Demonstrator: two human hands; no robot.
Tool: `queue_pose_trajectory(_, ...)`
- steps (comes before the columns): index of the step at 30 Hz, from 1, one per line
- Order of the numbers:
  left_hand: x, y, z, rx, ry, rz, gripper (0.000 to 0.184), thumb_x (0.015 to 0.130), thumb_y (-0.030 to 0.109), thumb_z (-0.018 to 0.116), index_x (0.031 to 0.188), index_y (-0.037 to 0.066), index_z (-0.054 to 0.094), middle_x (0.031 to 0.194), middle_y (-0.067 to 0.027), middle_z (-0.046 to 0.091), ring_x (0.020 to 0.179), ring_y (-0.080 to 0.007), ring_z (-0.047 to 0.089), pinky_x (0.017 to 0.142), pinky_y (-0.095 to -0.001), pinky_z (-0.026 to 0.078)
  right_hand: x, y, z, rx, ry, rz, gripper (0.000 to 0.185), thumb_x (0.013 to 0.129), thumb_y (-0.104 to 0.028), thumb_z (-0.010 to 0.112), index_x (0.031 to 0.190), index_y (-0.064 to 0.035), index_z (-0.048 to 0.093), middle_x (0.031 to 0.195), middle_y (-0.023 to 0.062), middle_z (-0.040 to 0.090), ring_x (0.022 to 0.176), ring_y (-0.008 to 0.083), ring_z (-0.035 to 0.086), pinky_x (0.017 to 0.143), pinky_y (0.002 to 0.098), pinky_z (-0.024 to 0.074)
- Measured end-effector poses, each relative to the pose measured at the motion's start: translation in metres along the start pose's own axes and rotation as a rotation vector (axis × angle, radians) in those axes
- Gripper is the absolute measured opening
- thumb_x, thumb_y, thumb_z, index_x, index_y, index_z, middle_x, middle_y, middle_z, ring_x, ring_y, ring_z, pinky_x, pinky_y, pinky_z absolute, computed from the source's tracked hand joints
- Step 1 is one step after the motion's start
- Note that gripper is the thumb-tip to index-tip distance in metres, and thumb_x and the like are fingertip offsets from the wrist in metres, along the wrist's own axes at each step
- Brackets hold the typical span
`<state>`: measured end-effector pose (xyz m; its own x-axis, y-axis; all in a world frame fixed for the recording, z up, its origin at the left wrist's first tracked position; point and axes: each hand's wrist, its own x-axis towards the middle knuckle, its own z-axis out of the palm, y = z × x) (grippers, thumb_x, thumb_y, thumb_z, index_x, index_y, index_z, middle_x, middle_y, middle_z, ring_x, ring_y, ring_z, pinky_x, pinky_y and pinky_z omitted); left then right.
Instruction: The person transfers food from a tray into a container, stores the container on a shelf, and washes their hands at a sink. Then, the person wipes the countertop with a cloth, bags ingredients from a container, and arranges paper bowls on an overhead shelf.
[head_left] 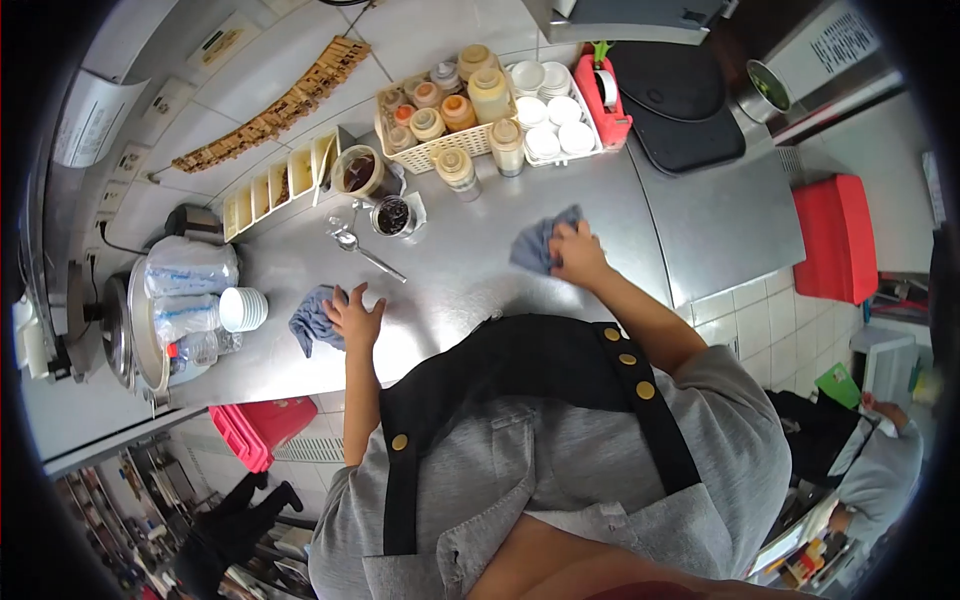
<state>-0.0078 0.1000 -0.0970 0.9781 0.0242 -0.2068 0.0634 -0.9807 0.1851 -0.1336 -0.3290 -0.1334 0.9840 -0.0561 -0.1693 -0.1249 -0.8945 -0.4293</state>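
My left hand (pixel 355 318) is at the front left of the steel counter, its fingers spread at the edge of a crumpled grey-blue cloth (pixel 312 322). Farther right, my right hand (pixel 578 252) holds a second grey-blue cloth (pixel 537 243) bunched against the counter top. A metal spoon (pixel 372 258) lies on the counter between the hands and the back row. Behind it stands a small jar of dark contents (pixel 393 215), beside a larger tub of dark liquid (pixel 357 173).
A basket (pixel 425 153) of sauce bottles stands at the back, with two bottles in front. White cups (pixel 545 143) fill a tray near a red tape dispenser (pixel 606 105). Stacked paper cups (pixel 243 309) sit at left. Red bins (pixel 838 240) flank the counter. Other people are behind.
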Motion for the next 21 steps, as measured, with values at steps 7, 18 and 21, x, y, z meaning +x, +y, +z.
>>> queue_pose_trajectory(7, 0.018, 0.089, -0.021, -0.218, 0.307, 0.392, 0.059, 0.074, 0.027, 0.081, 0.128, 0.023, 0.060, 0.146, -0.0139, 0.039, 0.136, -0.0420, 0.028, 0.107, -0.0560, 0.033, 0.042, -0.030, -0.076, 0.037, -0.173, -0.008, 0.036, 0.078, -0.036, 0.075, 0.106, -0.0139, 0.069, 0.120, 0.0088, 0.062, 0.110, 0.0392, 0.056, 0.090, 0.0471, 0.0485)
queue_pose_trajectory(18, 0.082, 0.072, -0.045, -0.381, 0.376, 0.182, 0.055, 0.076, 0.029, 0.080, 0.127, 0.019, 0.062, 0.141, -0.0180, 0.046, 0.132, -0.0387, 0.034, 0.107, -0.0505, 0.034, 0.030, -0.057, -0.050, 0.202, -0.287, -0.051, 0.052, 0.082, -0.037, 0.072, 0.124, -0.0074, 0.061, 0.131, 0.0152, 0.056, 0.119, 0.0420, 0.050, 0.103, 0.0488, 0.0405)
queue_pose_trajectory(21, 0.120, 0.032, -0.032, -0.453, 0.334, 0.151, 0.052, 0.079, 0.031, 0.078, 0.127, 0.020, 0.061, 0.139, -0.0149, 0.048, 0.130, -0.0372, 0.037, 0.108, -0.0467, 0.032, 0.002, -0.052, -0.032, -0.009, -0.347, 0.047, 0.056, 0.081, -0.039, 0.074, 0.128, -0.0111, 0.061, 0.141, 0.0130, 0.051, 0.131, 0.0437, 0.040, 0.109, 0.0509, 0.0350)
